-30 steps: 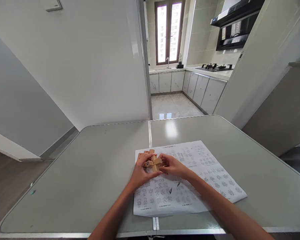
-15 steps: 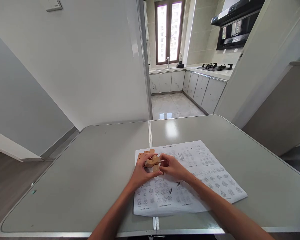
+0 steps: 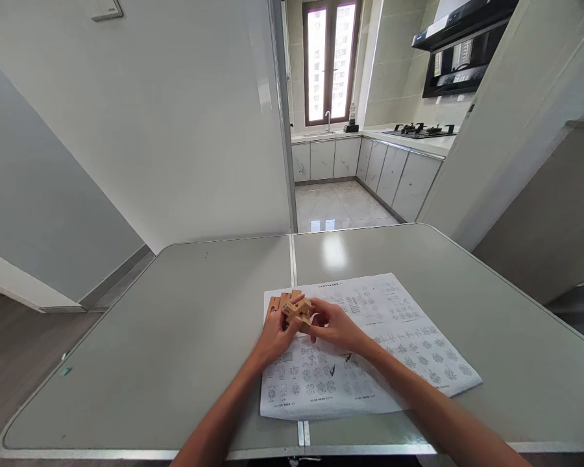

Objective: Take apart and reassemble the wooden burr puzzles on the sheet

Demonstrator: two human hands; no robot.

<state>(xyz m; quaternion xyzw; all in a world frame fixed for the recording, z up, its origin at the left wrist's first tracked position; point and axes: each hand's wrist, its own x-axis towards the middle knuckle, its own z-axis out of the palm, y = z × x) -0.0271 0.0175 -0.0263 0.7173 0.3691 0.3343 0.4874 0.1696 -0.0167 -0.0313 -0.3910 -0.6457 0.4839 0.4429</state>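
A small cluster of interlocked wooden puzzle pieces (image 3: 299, 311) is held between my two hands, above a printed sheet. My left hand (image 3: 276, 336) grips it from the left, thumb at its lower side. From the right, my right hand (image 3: 335, 324) closes its fingers on the cluster's edge; its fingertips are partly hidden. Just behind my left hand, several loose wooden puzzle pieces (image 3: 274, 303) lie side by side at the sheet's upper left corner. The white sheet (image 3: 370, 389) carries rows of small line diagrams.
The grey-green table (image 3: 175, 337) has a metal seam down its middle and a pale metal rim. A white wall (image 3: 199, 130) rises beyond its left half. Past the doorway is a kitchen with a gas hob (image 3: 421, 130) and white cabinets (image 3: 389, 165).
The wooden cluster has been turned in my hands, and the piece pointing down toward me now shows differently. My left thumb has moved up onto it. The sheet stays in place.
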